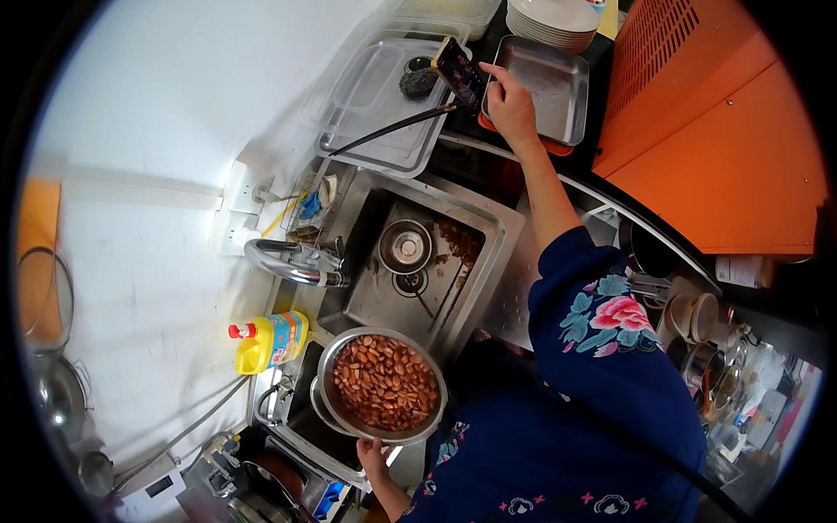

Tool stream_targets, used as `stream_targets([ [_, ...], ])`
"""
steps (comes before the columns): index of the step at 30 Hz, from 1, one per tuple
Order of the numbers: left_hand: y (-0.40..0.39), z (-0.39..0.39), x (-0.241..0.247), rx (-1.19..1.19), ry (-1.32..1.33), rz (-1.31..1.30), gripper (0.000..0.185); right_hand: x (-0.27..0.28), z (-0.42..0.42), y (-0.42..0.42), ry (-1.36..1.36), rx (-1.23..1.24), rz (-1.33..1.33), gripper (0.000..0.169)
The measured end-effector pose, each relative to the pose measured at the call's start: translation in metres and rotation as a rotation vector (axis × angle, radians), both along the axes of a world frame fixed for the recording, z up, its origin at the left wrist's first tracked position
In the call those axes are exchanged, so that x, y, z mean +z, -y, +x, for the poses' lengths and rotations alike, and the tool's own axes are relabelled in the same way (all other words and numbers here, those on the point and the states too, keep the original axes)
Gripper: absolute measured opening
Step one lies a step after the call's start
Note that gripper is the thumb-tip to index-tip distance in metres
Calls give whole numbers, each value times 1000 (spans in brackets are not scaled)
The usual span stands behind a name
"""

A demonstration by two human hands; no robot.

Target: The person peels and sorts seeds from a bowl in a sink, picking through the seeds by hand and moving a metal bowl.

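My left hand [373,457] grips the near rim of a steel bowl [435,428] full of wet, reddish-brown peanuts or beans [382,382]. The bowl is over the sink edge, and a second steel vessel [322,402] shows partly beneath it. My right hand [512,108] is stretched out with its index finger pointed at a smartphone [461,73]. The phone leans upright with its screen lit; whether the fingertip touches it I cannot tell. Below the hand sits a rectangular steel tray [556,85]. Black chopsticks [392,129] lie across a clear plastic lid [350,134].
The steel sink [503,222] holds a small steel bowl [405,247] and brown scraps [461,242]. A chrome faucet [288,268] arches over it. A yellow detergent bottle [271,340] stands by the wall. Stacked white plates [556,19] and an orange cabinet [726,150] are beyond my right arm.
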State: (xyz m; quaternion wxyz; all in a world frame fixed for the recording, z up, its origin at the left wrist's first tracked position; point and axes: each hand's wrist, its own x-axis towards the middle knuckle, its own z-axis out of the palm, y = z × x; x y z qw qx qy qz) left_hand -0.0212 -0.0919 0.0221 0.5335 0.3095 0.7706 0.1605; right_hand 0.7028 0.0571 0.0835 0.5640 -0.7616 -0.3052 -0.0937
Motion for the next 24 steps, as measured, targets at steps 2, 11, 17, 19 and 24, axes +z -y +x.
stream_targets([
  [2,1,4,3,-8,-18,-10,13,-5,0,-1,24,2,-72,32],
  [11,2,-2,-2,19,35,22,14,-11,1,-29,109,-57,-397,35],
  [17,2,2,1,8,47,20,11,23,-7,-8,153,-130,-12,42],
  [19,3,5,3,16,70,32,11,26,-8,6,135,-147,-9,41],
  [24,12,-8,-14,6,54,57,18,45,-46,23,127,-49,6,34],
])
